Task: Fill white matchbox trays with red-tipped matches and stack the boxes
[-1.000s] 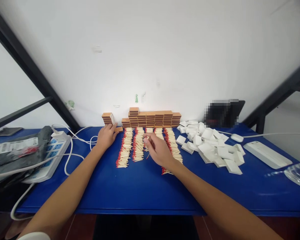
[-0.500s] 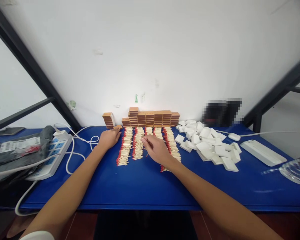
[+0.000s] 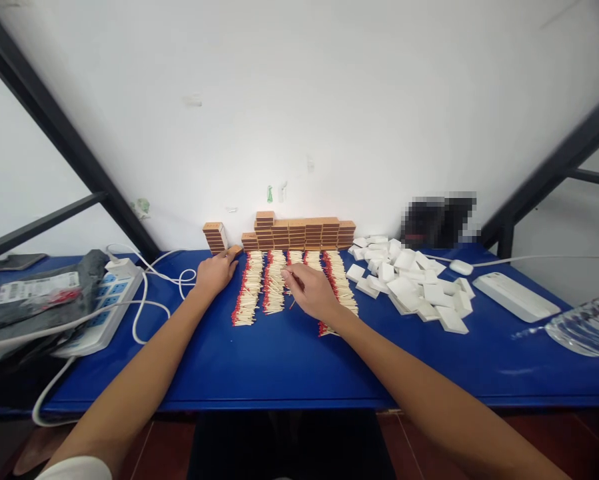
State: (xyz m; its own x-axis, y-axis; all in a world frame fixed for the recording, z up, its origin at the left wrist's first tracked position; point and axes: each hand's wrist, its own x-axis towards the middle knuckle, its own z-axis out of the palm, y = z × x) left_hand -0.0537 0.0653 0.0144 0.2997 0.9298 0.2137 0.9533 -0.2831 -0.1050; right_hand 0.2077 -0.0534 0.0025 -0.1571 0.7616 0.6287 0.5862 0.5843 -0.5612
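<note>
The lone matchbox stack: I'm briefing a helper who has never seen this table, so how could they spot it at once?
Find the blue table and follow it back to the white wall. Just beyond the left hand stands a small stack of matchboxes. Unlike the long row of stacked matchboxes to its right, it stands apart as a single column, its white side showing.

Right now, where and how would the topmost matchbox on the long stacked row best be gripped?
Probably pinch the topmost matchbox by its left and right sides, coming down from above and the front. It lies flat, higher than the neighbouring stacks, so both sides look free, while the wall behind seems to leave little room there.
</note>
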